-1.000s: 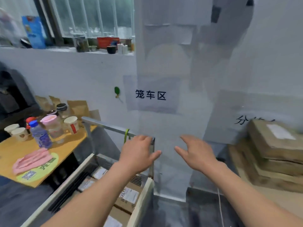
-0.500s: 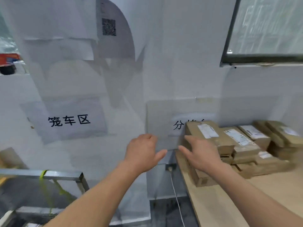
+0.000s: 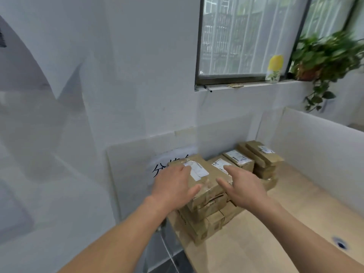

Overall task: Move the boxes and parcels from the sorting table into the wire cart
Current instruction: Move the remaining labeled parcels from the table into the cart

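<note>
Several brown cardboard parcels with white labels are stacked at the far left end of the pale wooden sorting table [image 3: 285, 229]. The top parcel of the near stack [image 3: 204, 180] lies between my hands. My left hand [image 3: 175, 186] is spread at its left edge, thumb over the top near corner. My right hand [image 3: 242, 186] hovers open at its right side, over the neighbouring parcel [image 3: 221, 164]. More parcels [image 3: 262, 154] are piled further back against the wall. The wire cart is out of view.
A white wall with a paper sign [image 3: 169, 164] stands right behind the stacks. A white partition [image 3: 323, 154] borders the table on the right. A window [image 3: 246, 38] and a hanging plant [image 3: 323, 62] are above. A cable [image 3: 167, 251] hangs by the table's left edge.
My view has swung right, away from the cart to the sorting table. Both hands have travelled to the near stack and now flank its top parcel.
</note>
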